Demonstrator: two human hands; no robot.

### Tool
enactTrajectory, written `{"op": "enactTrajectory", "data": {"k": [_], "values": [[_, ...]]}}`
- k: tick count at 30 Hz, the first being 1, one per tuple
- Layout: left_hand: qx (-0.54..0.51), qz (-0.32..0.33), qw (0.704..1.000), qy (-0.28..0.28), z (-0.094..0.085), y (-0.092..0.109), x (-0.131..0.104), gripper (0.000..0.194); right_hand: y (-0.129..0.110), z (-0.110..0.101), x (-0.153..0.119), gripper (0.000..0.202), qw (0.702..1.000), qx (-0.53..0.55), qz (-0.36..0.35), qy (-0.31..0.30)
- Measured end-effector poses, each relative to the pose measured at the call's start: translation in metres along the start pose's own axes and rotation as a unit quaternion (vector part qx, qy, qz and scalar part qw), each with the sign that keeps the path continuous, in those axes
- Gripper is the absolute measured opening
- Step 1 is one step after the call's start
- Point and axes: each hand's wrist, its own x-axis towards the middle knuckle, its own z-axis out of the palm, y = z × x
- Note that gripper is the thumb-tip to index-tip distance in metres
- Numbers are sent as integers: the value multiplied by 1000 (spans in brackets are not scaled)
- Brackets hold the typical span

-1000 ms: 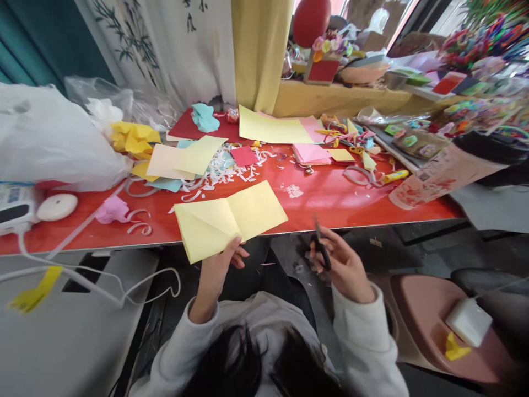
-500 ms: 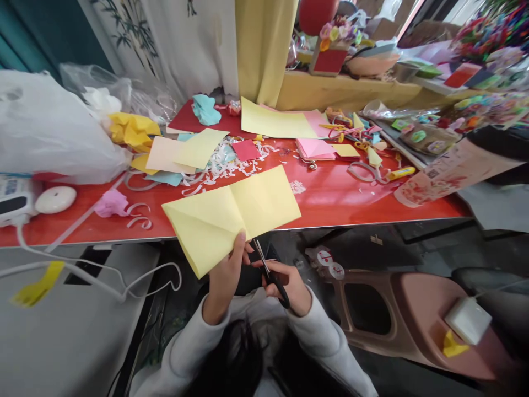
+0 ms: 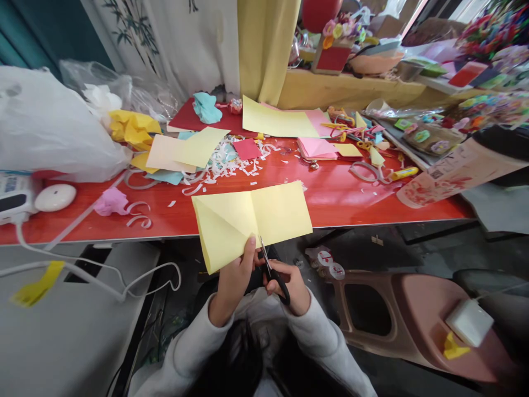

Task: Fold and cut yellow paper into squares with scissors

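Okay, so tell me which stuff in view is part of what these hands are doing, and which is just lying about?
In use:
- folded yellow paper, in the left hand
- black-handled scissors, in the right hand, tips at the paper's lower edge

Apparently just lying about:
- crumpled pink paper
- cup
- white plastic bag

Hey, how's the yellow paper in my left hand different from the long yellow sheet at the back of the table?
The held paper is up in your left hand, with the scissors at its lower edge; the back sheet lies on the table.
The held paper shows clear crease lines; the back sheet shows none.
Both are pale yellow.
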Motion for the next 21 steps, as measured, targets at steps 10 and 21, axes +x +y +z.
{"op": "enactTrajectory", "data": {"k": [10, 21], "values": [[-27, -18, 999, -26, 1, -3, 0, 46, 2, 5, 0, 53, 998, 46, 32, 36], [-78, -55, 994, -45, 2, -6, 4, 47, 2, 11, 1, 42, 994, 51, 68, 74]]}}
